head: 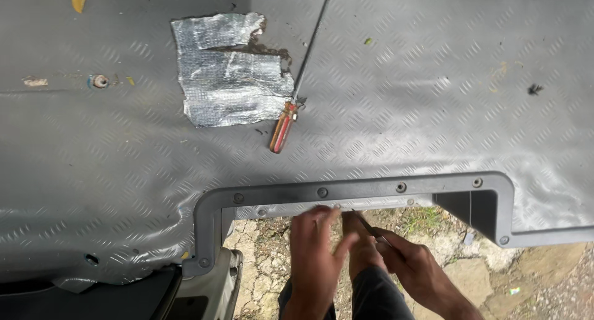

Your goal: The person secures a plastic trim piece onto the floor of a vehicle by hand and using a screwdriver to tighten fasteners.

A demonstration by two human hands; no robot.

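1. Thin dark tool (371, 229): held just under the metal strip (334, 207) along the inner edge of the grey plastic step frame (346, 188), at the border of the floor, tip pointing toward the strip.
2. Right hand (411, 267): fingers closed around the thin dark tool, grip low on the shaft.
3. Left hand (314, 249): fingers together and stretched, tips touching the metal strip next to the tool tip; holding nothing.
4. Probably best here: keep the left fingertips pressed beside the tip for steadiness, push the tool slowly and flat, not toward the fingers.
5. Screws (322, 192) in a row along the step frame, all seated as far as visible.
6. Further out on the patterned grey floor (433, 109): a screwdriver (291, 100) with red and yellow handle and long shaft, lying apart from the hands.
7. Beside it, touching its shaft: a piece of silver foil sheet (226, 69), wrinkled.
8. Below the frame: stones and grass on the ground (532, 270).
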